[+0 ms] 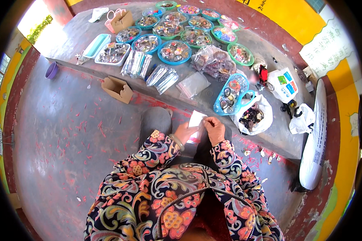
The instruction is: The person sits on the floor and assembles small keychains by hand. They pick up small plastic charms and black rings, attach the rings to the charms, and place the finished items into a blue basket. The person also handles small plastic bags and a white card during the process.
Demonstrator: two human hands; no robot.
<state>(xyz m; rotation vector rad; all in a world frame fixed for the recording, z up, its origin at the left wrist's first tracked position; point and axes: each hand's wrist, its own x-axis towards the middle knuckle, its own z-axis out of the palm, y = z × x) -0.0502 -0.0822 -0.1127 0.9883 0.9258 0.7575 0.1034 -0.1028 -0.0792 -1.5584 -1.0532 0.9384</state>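
Observation:
Above my knees, a white card-like sheet (196,119) with a pink band near its lower end is held in my left hand (185,132). It is tilted, with its upper end pointing away from me. My right hand (215,129) is closed in a pinch at the card's right edge; whatever its fingertips hold is too small to make out. Beyond the hands, on the raised ledge, lie a clear plastic bag (193,84) and bundles of slim wrapped packets (162,78). A blue basket (230,96) of mixed small items stands ahead and to the right.
Several round trays of small goods (174,52) cover the ledge (213,98). A white bag of dark items (252,116) sits by its edge. An open cardboard box (117,90) stands on the floor at left, farther off a purple bowl (52,70). A long white wrapped roll (314,140) lies right.

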